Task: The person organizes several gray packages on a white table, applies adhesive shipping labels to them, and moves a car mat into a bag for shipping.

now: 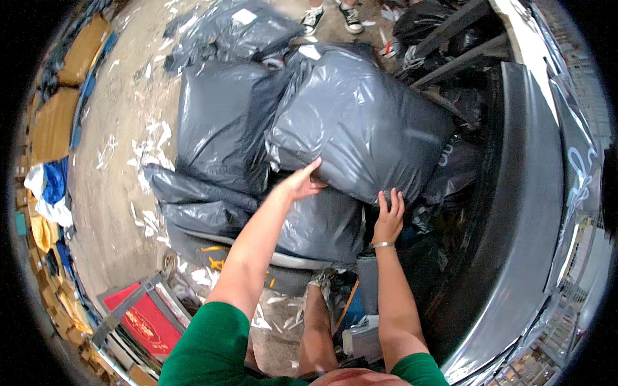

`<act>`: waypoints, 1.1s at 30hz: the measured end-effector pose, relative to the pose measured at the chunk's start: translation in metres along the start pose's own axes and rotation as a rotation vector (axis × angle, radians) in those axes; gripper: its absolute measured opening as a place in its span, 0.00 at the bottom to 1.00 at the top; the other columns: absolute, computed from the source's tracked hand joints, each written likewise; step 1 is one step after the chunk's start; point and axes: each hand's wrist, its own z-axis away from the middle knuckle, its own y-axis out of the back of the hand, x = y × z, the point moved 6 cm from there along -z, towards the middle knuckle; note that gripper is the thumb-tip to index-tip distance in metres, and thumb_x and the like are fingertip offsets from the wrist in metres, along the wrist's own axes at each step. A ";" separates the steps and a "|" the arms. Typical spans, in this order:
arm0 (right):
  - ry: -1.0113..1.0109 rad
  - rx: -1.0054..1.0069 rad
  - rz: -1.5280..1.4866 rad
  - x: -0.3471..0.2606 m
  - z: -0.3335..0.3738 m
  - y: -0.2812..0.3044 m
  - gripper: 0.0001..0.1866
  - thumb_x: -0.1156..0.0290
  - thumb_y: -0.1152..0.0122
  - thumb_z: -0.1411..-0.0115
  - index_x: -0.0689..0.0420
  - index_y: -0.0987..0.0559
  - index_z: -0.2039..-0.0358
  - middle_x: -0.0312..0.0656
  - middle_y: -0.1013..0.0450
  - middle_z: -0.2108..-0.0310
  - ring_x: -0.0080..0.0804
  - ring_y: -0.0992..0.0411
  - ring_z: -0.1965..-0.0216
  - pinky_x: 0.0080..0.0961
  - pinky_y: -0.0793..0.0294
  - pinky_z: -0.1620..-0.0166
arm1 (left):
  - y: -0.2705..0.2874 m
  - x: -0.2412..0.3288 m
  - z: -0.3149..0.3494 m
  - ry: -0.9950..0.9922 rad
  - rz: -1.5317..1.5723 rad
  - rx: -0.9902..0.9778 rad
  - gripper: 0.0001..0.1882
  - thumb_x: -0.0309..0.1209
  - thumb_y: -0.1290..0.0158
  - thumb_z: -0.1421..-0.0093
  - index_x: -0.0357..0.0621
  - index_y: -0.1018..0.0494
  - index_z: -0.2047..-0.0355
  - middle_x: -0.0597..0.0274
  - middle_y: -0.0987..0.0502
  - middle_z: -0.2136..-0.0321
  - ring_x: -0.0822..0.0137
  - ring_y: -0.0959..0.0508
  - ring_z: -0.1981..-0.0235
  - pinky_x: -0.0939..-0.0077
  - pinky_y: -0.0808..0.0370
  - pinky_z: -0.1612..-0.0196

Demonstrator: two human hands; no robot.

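A large, full grey-black plastic bag [351, 122] lies on top of other stuffed bags in the middle of the view. At its near left corner my left hand [302, 182] grips the edge, thumb on the film and the other fingers partly hidden below. My right hand [389, 220], with a band at the wrist, rests stretched, slightly spread fingers on the bag's near right edge; its thumb is hidden. Beneath lies another dark bag [322, 225]. Beside the held bag stands a bulky one [222, 122], with a slacker bag [206, 199] nearer me.
At the far side are another plastic bag [238, 32] and a person's sneakers [313, 19]. Metal bars [460, 48] and a long dark panel [515, 193] bound the right. White scraps [151, 151] litter the floor. A red panel [141, 318] sits at lower left, cardboard boxes [55, 125] farther left.
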 end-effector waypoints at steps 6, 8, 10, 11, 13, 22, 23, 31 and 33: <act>-0.038 -0.049 0.053 -0.005 -0.002 0.014 0.24 0.84 0.53 0.50 0.45 0.31 0.54 0.37 0.43 0.46 0.39 0.46 0.44 0.30 0.33 0.51 | 0.046 0.098 0.071 -0.993 -0.116 0.844 0.28 0.39 0.44 0.55 0.48 0.36 0.53 0.56 0.33 0.54 0.58 0.36 0.50 0.61 0.39 0.51; -0.023 -0.114 0.030 -0.014 -0.001 0.010 0.22 0.82 0.52 0.50 0.47 0.31 0.54 0.38 0.44 0.46 0.40 0.47 0.44 0.31 0.38 0.47 | 0.043 0.125 0.081 -0.904 -0.704 0.738 0.23 0.38 0.45 0.55 0.43 0.34 0.58 0.53 0.31 0.57 0.57 0.32 0.53 0.64 0.36 0.54; -0.015 -0.128 0.064 -0.004 0.005 -0.006 0.23 0.83 0.53 0.50 0.48 0.32 0.53 0.39 0.45 0.46 0.42 0.47 0.45 0.32 0.40 0.45 | 0.030 0.117 0.082 -0.712 -1.156 0.873 0.22 0.36 0.46 0.54 0.38 0.35 0.60 0.48 0.30 0.59 0.53 0.30 0.57 0.64 0.33 0.57; -0.043 -0.135 0.030 -0.001 0.006 -0.007 0.24 0.84 0.53 0.50 0.48 0.33 0.53 0.40 0.45 0.45 0.43 0.47 0.44 0.32 0.41 0.45 | 0.022 0.111 0.088 -0.761 -1.194 0.878 0.23 0.35 0.47 0.54 0.36 0.35 0.59 0.45 0.31 0.60 0.51 0.30 0.58 0.63 0.33 0.57; -0.025 -0.153 0.031 -0.001 0.002 0.002 0.26 0.85 0.52 0.51 0.49 0.34 0.52 0.42 0.46 0.44 0.44 0.49 0.43 0.33 0.42 0.44 | 0.028 0.089 0.101 -0.835 -1.189 0.841 0.24 0.33 0.47 0.53 0.36 0.37 0.57 0.43 0.32 0.59 0.49 0.30 0.58 0.62 0.33 0.57; -0.009 -0.058 -0.320 -0.149 0.022 0.027 0.26 0.82 0.47 0.59 0.59 0.32 0.54 0.50 0.37 0.51 0.46 0.41 0.49 0.36 0.45 0.46 | 0.192 0.017 0.247 -0.470 -1.948 0.779 0.40 0.51 0.44 0.61 0.47 0.40 0.49 0.57 0.41 0.47 0.58 0.47 0.43 0.53 0.49 0.44; -0.001 -0.189 -0.432 -0.202 0.030 0.016 0.23 0.81 0.48 0.59 0.60 0.30 0.58 0.50 0.34 0.56 0.44 0.37 0.52 0.33 0.42 0.47 | 0.192 0.015 0.248 -0.485 -2.042 0.719 0.40 0.52 0.44 0.61 0.46 0.40 0.49 0.57 0.40 0.47 0.58 0.47 0.43 0.52 0.50 0.44; 0.387 -0.235 -1.075 -0.551 -0.026 -0.016 0.35 0.59 0.35 0.60 0.62 0.36 0.53 0.52 0.37 0.54 0.47 0.38 0.52 0.34 0.39 0.50 | 0.195 -0.067 0.257 -0.803 -1.552 0.744 0.14 0.36 0.54 0.51 0.43 0.28 0.66 0.53 0.26 0.67 0.55 0.27 0.63 0.65 0.32 0.58; 0.273 -0.336 -0.975 -0.578 -0.014 -0.041 0.19 0.63 0.41 0.54 0.55 0.28 0.61 0.48 0.32 0.61 0.45 0.34 0.58 0.35 0.35 0.56 | 0.213 -0.116 0.288 -0.838 -1.283 0.714 0.13 0.33 0.52 0.53 0.44 0.28 0.67 0.53 0.25 0.70 0.55 0.27 0.65 0.64 0.32 0.60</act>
